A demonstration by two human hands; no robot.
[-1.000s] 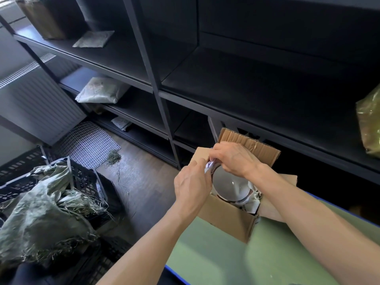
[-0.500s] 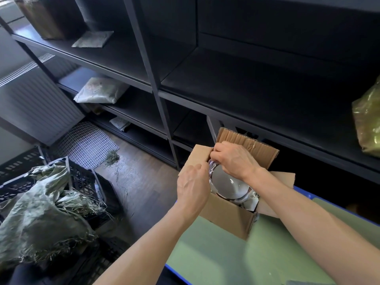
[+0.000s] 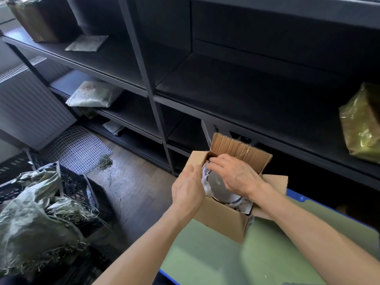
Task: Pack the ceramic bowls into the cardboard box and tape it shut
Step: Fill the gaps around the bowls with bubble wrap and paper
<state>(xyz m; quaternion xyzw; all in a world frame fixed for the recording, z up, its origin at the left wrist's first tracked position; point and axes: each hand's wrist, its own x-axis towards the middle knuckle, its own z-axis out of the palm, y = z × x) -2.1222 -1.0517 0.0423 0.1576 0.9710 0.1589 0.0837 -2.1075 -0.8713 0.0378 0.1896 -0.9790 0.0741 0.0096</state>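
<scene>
Cardboard is what we are working in: the cardboard box (image 3: 222, 219) is sitting at the 11 o'clock corner of the green table (image 3: 267, 254), its flaps open and the far flap (image 3: 236, 149) standing up at 12 o'clock. A ceramic bowl (image 3: 218, 187) is lying inside it, tilted, with white wrapping paper (image 3: 205, 186) crumpled around its rim.

We are reaching our right hand (image 3: 236, 175) across the opening. Its fingers are fairly straight and are pressing toward the box's 10 o'clock corner, probably to tuck the paper down beside the bowl so it cannot knock against the wall.

Our left hand (image 3: 188, 189) is sitting at the box's 9 o'clock side with its fingers curled at the rim. Most likely we are steadying the box against the right hand's push, but we cannot tell whether the hand is gripping the wall, pinching the paper, or only resting there.

We are judging the padding as underway. The flaps are not yet folded, and no tape is in view.
</scene>
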